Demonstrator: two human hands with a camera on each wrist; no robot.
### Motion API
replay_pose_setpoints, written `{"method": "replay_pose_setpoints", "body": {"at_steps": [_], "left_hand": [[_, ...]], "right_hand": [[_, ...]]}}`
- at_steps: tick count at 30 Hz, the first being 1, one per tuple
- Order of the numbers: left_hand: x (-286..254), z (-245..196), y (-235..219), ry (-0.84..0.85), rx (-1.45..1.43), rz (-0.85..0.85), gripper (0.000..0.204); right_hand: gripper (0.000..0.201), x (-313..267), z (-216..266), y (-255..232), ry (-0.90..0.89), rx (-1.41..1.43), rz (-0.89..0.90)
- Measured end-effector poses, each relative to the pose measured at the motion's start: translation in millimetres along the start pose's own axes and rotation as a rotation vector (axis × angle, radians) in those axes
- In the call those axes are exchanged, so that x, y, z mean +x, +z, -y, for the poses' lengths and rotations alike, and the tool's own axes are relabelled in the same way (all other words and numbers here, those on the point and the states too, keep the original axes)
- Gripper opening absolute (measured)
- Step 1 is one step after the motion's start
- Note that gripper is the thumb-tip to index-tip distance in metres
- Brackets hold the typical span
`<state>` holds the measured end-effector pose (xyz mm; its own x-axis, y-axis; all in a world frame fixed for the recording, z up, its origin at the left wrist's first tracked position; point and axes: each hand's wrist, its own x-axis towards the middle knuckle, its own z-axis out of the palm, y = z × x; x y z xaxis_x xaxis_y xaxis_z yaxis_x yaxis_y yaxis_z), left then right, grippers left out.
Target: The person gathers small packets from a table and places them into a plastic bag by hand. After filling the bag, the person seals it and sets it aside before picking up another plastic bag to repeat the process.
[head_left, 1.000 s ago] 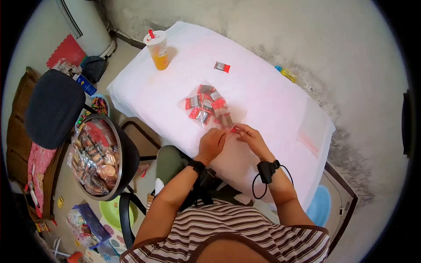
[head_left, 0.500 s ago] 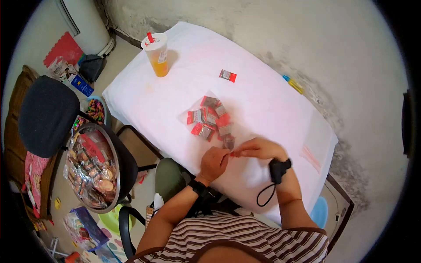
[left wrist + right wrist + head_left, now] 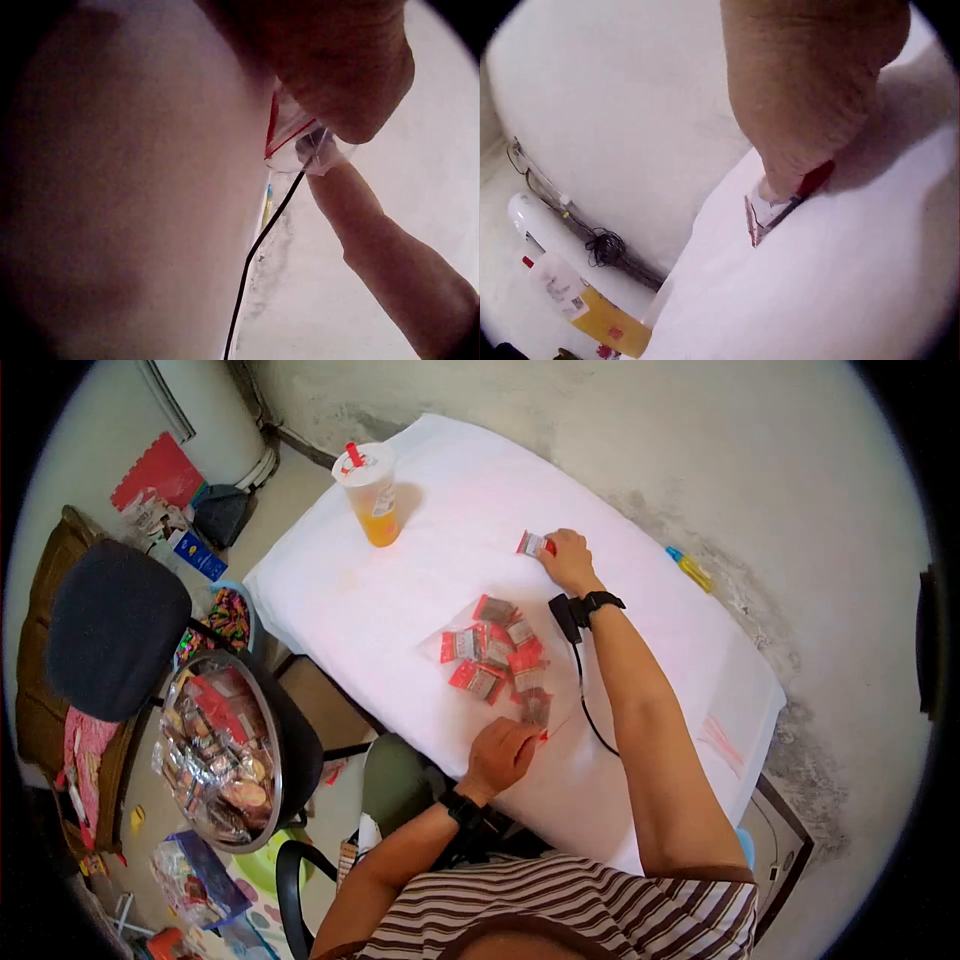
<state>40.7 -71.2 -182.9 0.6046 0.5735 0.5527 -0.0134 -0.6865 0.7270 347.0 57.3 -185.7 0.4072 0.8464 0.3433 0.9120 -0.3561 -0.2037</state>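
Near the front edge of the white-covered table [image 3: 350, 640], my left hand [image 3: 500, 755] grips the mouth of a clear plastic bag [image 3: 492, 645]. Several small red-and-grey packets show through the film, and the bag lies flat, stretching away from the hand. In the left wrist view, the bag's red-lined mouth [image 3: 283, 139] pokes out below the hand. Farther back, my right hand [image 3: 570, 563] pinches a single red-and-grey packet [image 3: 532, 544] at its red end. The right wrist view shows that packet [image 3: 769, 214] close over the cloth, its red end partly covered by fingers.
A lidded cup of orange drink [image 3: 372, 500] stands at the table's back left. Flat clear bags with red edges [image 3: 720, 745] lie at the right. A blue-yellow tube [image 3: 690, 570] lies by the wall. Left of the table, a tub [image 3: 280, 760] holds wrapped goods beside a black chair [image 3: 120, 630].
My right hand has left the bag's mouth and reached forward to the lone packet, which it now pinches. My left hand still holds the bag.
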Motion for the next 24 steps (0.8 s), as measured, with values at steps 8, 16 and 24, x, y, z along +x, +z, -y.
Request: {"method": "replay_pose_setpoints", "body": {"at_steps": [8,16,24], "left_hand": [[-4.9,2.7,3.9,-0.007,-0.037,-0.036,0.014],[-6.1,3.0,4.2,-0.037,-0.075,-0.049,0.012],[-3.2,2.9,6.2,0.100,-0.022,-0.115,0.015]], "right_hand": [[0.023,-81.1,-0.8,-105.4,0.440,1.230,0.316],[0.014,-241.1,36.6,-150.0,0.525,1.124,0.579],[0.019,-227.2,89.2,-114.0,0.504,1.308,0.265]]}}
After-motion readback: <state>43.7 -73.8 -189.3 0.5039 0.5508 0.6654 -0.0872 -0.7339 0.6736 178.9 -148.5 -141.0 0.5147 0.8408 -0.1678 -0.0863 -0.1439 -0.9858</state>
